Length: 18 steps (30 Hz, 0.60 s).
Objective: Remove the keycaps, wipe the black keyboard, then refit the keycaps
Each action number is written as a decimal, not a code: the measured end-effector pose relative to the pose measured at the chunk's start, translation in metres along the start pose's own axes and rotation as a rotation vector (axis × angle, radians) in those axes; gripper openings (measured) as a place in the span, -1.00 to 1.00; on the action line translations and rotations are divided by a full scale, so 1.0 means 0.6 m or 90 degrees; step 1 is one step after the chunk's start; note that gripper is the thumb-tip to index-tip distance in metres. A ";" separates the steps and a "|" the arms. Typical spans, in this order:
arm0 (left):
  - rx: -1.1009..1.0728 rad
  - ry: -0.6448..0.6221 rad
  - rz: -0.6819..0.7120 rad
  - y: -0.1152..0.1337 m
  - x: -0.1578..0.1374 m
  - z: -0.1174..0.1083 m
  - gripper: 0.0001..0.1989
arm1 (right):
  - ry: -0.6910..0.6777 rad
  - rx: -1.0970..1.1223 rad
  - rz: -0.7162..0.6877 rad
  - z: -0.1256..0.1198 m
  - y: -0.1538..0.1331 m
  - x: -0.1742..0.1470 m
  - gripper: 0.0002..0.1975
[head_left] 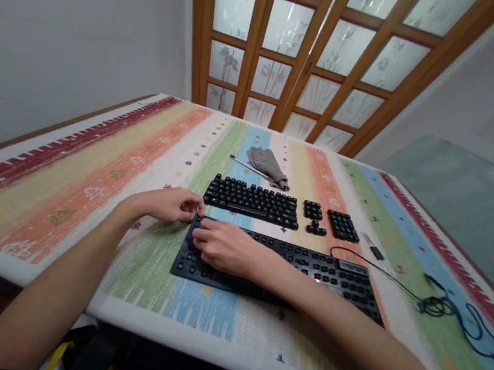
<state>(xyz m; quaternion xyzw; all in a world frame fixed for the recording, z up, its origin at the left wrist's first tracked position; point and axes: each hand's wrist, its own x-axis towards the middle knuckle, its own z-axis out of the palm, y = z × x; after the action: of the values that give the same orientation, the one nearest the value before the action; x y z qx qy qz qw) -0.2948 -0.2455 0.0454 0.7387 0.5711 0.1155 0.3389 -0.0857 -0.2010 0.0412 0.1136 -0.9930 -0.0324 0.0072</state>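
A black keyboard base with its keycaps off lies near the table's front edge. My right hand is over its left end, fingers closed on a small purple thing mostly hidden by them; its kind does not show. At the base's upper left corner, my left hand has thumb and fingers curled together at the edge. Whatever may be between those fingertips is too small to make out. Just beyond the base, loose black keycaps are laid out in keyboard order, with the number pad keycaps at the right.
Behind the keycaps lie a grey cloth and a thin brush. A small tool with a black end rests right of the number pad keycaps. The coiled cable spreads to the right over the striped tablecloth.
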 end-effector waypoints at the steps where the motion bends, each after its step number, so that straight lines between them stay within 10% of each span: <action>1: 0.002 0.000 -0.001 0.000 0.000 0.000 -0.77 | 0.001 0.024 -0.009 -0.006 0.006 0.000 -0.81; 10: 0.004 -0.005 0.007 -0.002 -0.001 0.000 -0.76 | 0.202 0.186 0.218 -0.026 0.023 -0.030 -0.81; 18: 0.026 0.006 -0.026 0.003 0.000 0.000 -0.75 | 0.021 -0.008 0.028 0.007 -0.028 -0.021 -0.77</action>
<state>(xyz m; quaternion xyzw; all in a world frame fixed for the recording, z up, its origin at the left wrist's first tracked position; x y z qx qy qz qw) -0.2937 -0.2456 0.0467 0.7328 0.5900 0.1002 0.3238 -0.0695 -0.2145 0.0357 0.0920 -0.9948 -0.0367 0.0253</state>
